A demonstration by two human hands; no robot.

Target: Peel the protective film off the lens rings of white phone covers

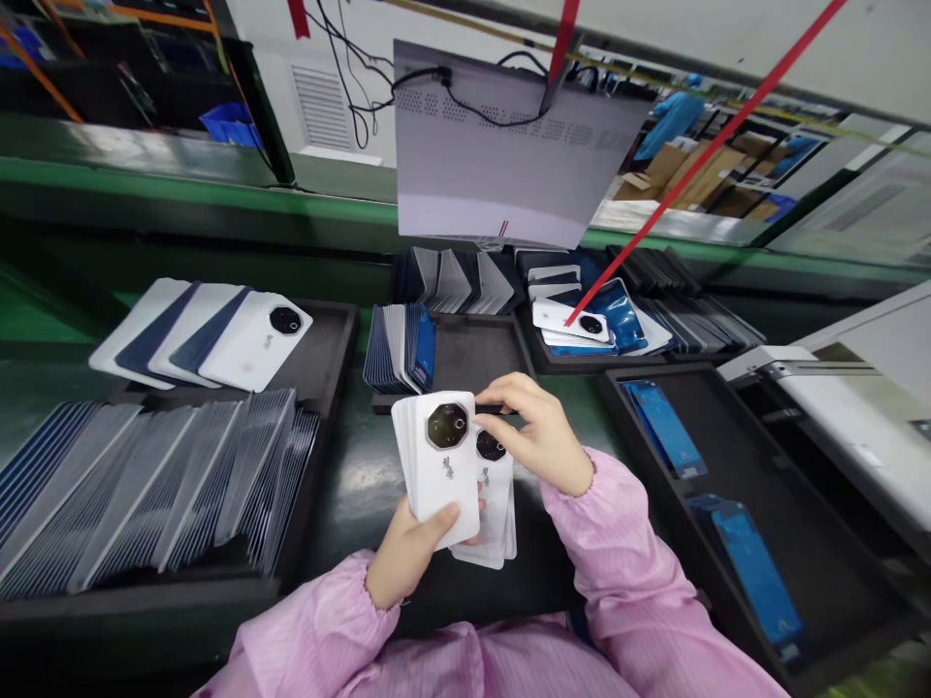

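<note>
A fanned stack of white phone back covers (429, 494) is gripped at its lower end by my left hand (411, 543), thumb across the top one. The top cover has a dark octagonal camera window. My right hand (542, 436) pinches the upper right edge of the stack between thumb and fingers. Below and to the right, partly hidden behind the held stack, more white phone back covers (495, 523) lie on the dark green table (364, 475).
At left stand a tray (338, 349) of covers and a dense row of thin panels (145, 494). Centre back is a black foam tray (480, 354) with upright panels. A right-hand tray (786, 504) holds blue-filmed panels (669, 427). A monitor's back (501, 155) and red strap (690, 174) hang ahead.
</note>
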